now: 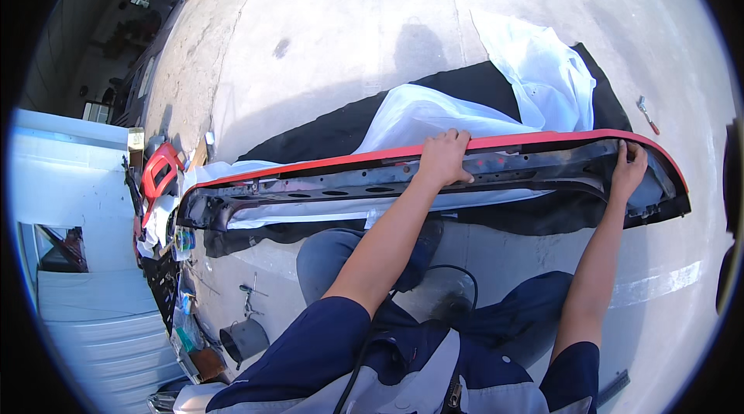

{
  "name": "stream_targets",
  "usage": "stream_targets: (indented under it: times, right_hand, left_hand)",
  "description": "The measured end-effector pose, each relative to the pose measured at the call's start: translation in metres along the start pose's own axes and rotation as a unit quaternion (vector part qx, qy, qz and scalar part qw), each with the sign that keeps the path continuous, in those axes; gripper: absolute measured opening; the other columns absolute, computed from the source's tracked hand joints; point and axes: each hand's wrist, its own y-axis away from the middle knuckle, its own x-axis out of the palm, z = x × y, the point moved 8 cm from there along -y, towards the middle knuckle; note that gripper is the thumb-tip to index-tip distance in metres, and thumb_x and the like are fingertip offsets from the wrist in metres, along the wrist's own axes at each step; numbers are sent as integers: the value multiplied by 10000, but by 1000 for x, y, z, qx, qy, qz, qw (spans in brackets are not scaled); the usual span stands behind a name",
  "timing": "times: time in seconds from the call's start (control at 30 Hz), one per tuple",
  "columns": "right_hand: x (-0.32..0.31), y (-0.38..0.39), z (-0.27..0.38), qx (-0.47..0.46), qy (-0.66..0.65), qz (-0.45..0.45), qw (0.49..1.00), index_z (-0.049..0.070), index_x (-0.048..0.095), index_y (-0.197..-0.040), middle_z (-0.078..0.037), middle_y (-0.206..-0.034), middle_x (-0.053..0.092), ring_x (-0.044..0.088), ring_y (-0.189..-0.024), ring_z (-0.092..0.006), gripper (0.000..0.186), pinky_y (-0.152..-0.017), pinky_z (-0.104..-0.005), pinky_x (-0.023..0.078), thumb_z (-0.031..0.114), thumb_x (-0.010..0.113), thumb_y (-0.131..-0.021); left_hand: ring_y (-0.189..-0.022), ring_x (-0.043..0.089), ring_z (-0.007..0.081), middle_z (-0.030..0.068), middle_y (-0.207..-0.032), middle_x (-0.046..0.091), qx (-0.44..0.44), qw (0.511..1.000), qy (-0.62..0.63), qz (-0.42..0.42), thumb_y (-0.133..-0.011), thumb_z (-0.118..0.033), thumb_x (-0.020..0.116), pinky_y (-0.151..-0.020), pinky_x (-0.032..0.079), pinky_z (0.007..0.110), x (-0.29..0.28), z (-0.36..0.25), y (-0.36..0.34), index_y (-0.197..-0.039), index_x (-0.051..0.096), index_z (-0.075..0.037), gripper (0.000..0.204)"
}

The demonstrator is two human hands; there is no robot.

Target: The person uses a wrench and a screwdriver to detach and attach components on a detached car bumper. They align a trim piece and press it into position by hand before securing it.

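Note:
A long red car bumper [372, 154] stretches across in front of me, its dark inner side with a row of holes turned toward me. My left hand [446, 158] is closed over its upper edge near the middle, fingers over the red rim and thumb pointing right. At the bumper's right end, my right hand [630, 168] has its fingers bent and drawn together against the inside, just below the rim. Whatever may be between those fingers is hidden. White sheeting [422, 116] and a black cloth [318, 123] lie under and behind the bumper.
A ratchet-like tool with a red handle [649, 116] lies on the concrete floor at right. To the left are a red plastic part [161, 170], a dark bucket [245, 339], a metal tool [248, 296] and piled clutter beside a white wall [101, 313]. A black cable loops near my knees.

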Motion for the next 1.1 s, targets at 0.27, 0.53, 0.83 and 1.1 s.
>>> stream_targets:
  times: [0.27, 0.53, 0.83, 1.1]
  right_hand:
    - [5, -3, -8, -45, -18, -11, 999, 4, 719, -1034, -120, -1018, 683, 638, -915, -277, 242, -835, -403, 505, 230, 744, -951]
    - [5, -7, -14, -74, -35, -20, 996, -12, 722, -1028, -141, -993, 688, 649, -908, -292, 282, -849, -422, 503, 257, 752, -949]
    - [3, -4, -12, -78, -40, -33, 996, -10, 712, -992, -123, -965, 681, 643, -912, -284, 281, -846, -422, 499, 264, 756, -947]
    - [10, -2, -12, -106, -24, 2, 994, 7, 744, -1135, -159, -1212, 672, 647, -1079, -312, 250, -930, -422, 512, 206, 683, -996]
  left_hand:
    - [-1118, 658, 326, 124, -1146, 655, -9, 1000, 16, -8, -554, -421, 970, -892, 509, 462, 3, -1, 6, -1261, 584, -106, 865]
    - [-1121, 656, 329, 127, -1164, 652, -13, 1000, 15, 8, -559, -421, 972, -906, 506, 468, 5, 1, 3, -1273, 581, -102, 874]
    - [-1129, 655, 322, 126, -1167, 652, -15, 1000, 21, 16, -557, -422, 973, -918, 507, 463, 5, 0, 1, -1276, 580, -103, 879]
    - [-1123, 654, 318, 125, -1170, 650, -17, 1000, 12, 4, -553, -417, 972, -913, 510, 474, 2, 3, 5, -1275, 578, -97, 882]
